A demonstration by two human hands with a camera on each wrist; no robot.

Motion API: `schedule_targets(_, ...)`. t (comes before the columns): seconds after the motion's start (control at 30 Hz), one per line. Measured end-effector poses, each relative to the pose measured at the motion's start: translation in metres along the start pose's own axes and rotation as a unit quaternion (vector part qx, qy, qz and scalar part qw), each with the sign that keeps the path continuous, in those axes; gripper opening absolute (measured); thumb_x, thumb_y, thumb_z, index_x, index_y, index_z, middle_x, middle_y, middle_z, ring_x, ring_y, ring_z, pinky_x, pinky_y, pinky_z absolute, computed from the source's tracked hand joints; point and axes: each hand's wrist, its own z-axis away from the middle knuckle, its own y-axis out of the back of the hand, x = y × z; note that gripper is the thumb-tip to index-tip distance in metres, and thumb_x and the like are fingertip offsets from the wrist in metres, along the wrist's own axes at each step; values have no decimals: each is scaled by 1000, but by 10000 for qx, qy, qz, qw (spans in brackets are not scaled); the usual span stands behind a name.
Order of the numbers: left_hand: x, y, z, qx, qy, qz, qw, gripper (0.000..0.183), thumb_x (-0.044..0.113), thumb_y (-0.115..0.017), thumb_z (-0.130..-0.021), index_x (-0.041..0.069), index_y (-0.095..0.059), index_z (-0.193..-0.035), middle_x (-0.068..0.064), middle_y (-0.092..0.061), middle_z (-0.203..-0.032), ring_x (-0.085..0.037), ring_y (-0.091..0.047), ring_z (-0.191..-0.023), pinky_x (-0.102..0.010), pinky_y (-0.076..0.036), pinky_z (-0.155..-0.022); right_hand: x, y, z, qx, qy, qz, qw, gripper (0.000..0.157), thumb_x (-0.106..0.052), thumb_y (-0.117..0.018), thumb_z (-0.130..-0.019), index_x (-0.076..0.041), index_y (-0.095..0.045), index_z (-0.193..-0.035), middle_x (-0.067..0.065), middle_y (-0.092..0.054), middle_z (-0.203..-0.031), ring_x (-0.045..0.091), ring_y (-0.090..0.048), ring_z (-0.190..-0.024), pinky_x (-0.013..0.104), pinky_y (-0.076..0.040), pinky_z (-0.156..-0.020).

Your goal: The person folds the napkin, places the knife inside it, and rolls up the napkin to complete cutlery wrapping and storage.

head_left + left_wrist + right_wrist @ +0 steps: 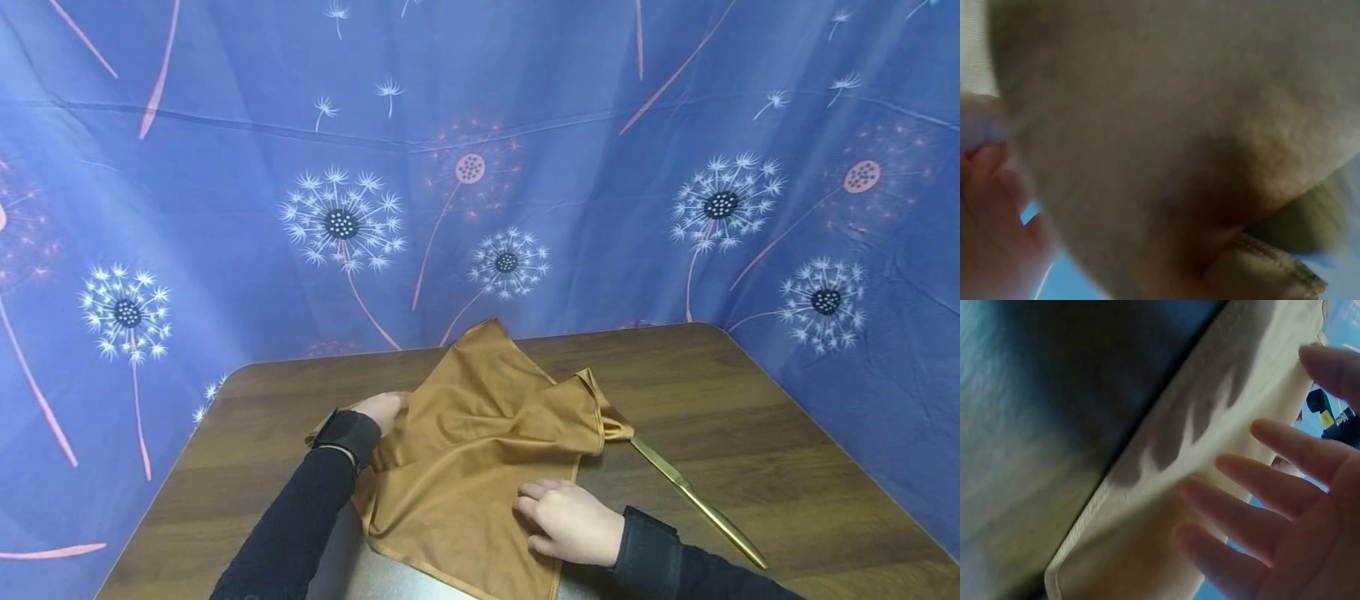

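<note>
A golden-brown satin cloth [487, 400] lies in loose folds on a wood-grain table [787, 467]. The left hand [384, 410] is at the left side of the cloth; its fingertips are hidden. The right hand [570, 517] is positioned over the near right portion of the cloth, fingers directed left. A gold-coloured utensil [712, 504] extends diagonally toward the near right; its far end meets a folded corner of the cloth. A silver-grey surface [405, 579] shows at the near edge. A blue dandelion-print fabric backdrop [585, 167] encloses the far side.
</note>
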Motion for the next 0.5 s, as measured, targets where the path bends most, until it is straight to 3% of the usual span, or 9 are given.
schedule_targets(0.17,-14,-13,-6,-283,469,456,9975,39,-8,-52,-81,3,-45,-118,-18,-60,-98,-31,-58,-81,-41,-46,-71,-4,-3,0,-641,-103,-38,9979,46,-40,-66,-74,-11,-61,-109,11,-57,-112,25,-53,-101,42,-43,-82)
schedule_targets(0.27,-53,-46,-27,-263,447,398,9979,52,-8,-52,-79,7,-38,-126,-16,-61,-91,-26,-57,-72,-38,-45,-64,-3,-4,0,-766,-188,-168,9967,46,-40,-65,-75,-11,-60,-110,12,-56,-113,26,-53,-102,45,-42,-82)
schedule_targets(0.33,-80,-67,-38,-249,437,229,9985,55,-3,-56,-78,12,-38,-127,-14,-61,-93,-25,-58,-76,-37,-45,-67,-1,-4,0,-764,-266,-288,9963,45,-39,-65,-75,-11,-61,-110,12,-57,-112,28,-53,-102,47,-42,-81)
schedule_targets(0.37,-95,-79,-42,-14,212,95,9997,51,2,-59,-78,14,-40,-124,-14,-62,-90,-25,-59,-75,-36,-46,-66,0,-4,1,-746,-302,-331,9962,44,-39,-65,-76,-11,-61,-109,12,-58,-111,28,-54,-101,48,-42,-81)
schedule_targets(0.43,-102,-79,-37,7,176,-23,9998,52,10,-65,-76,12,-42,-122,-14,-62,-93,-26,-60,-83,-36,-46,-71,4,-3,3,-718,-376,-440,9957,43,-38,-65,-76,-10,-61,-108,11,-59,-110,28,-54,-100,50,-42,-79)
schedule_targets(0.5,-87,-60,-20,-87,357,84,9993,54,15,-71,-73,7,-45,-119,-18,-60,-101,-32,-57,-92,-40,-45,-77,8,-4,6,-647,-473,-517,9954,42,-36,-65,-76,-9,-61,-107,10,-60,-107,27,-55,-98,52,-42,-77)
